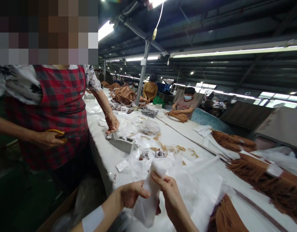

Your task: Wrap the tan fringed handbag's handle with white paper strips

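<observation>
In the head view my left hand [134,194] and my right hand [168,187] grip a folded sheet of translucent white plastic [147,207] between them, low over the table. My left thumb presses on its left edge. The right thumb and fingers pinch it near the top. A bit of dark red shows behind the plastic beside my right hand; I cannot make out what it is. More loose clear plastic [195,187] lies under and to the right of my hands. Beyond them stands a grey tape dispenser [123,143] on the white table [103,170].
A co-worker in a checked apron [62,112] stands at the left, holding yellow-handled scissors [59,135], the other hand by the dispenser. Brown fringed pieces [266,180] lie along the right. Tan scraps [180,148] litter the middle. A post [143,74] rises from the table's far part.
</observation>
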`<move>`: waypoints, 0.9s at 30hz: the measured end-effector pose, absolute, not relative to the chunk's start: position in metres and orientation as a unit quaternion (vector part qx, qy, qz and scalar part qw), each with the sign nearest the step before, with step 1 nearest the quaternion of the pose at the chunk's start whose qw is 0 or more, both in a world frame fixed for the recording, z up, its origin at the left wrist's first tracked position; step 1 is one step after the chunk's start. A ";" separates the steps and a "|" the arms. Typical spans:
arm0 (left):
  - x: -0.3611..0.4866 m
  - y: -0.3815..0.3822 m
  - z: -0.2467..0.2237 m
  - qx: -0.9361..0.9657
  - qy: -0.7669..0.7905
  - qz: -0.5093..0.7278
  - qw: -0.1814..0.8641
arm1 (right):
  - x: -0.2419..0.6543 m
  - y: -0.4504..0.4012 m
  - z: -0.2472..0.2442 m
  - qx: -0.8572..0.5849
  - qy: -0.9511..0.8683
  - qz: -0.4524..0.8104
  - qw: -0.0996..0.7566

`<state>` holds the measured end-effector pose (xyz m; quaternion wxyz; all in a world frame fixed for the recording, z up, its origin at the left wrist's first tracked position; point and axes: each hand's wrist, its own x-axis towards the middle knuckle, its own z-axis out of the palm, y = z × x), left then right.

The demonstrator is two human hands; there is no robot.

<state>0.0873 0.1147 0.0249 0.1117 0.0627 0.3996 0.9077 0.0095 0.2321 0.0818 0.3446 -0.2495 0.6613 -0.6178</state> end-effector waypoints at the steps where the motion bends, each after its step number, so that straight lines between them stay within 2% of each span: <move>1: 0.089 0.112 0.024 0.060 0.394 0.911 0.107 | 0.010 0.227 0.080 -0.233 0.661 -0.628 0.337; 11: 0.121 0.079 0.001 -0.074 0.361 0.929 0.028 | 0.016 0.165 0.051 -0.203 0.632 -0.662 0.347; 17: 0.149 0.057 -0.008 -0.147 0.402 0.904 -0.023 | 0.025 0.120 0.041 -0.178 0.619 -0.646 0.410; 22: 0.165 0.049 -0.008 -0.208 0.388 0.891 -0.112 | 0.027 0.092 0.043 -0.155 0.609 -0.656 0.417; 27: 0.172 0.041 -0.003 -0.228 0.412 0.868 -0.157 | 0.020 0.072 0.032 -0.144 0.610 -0.649 0.432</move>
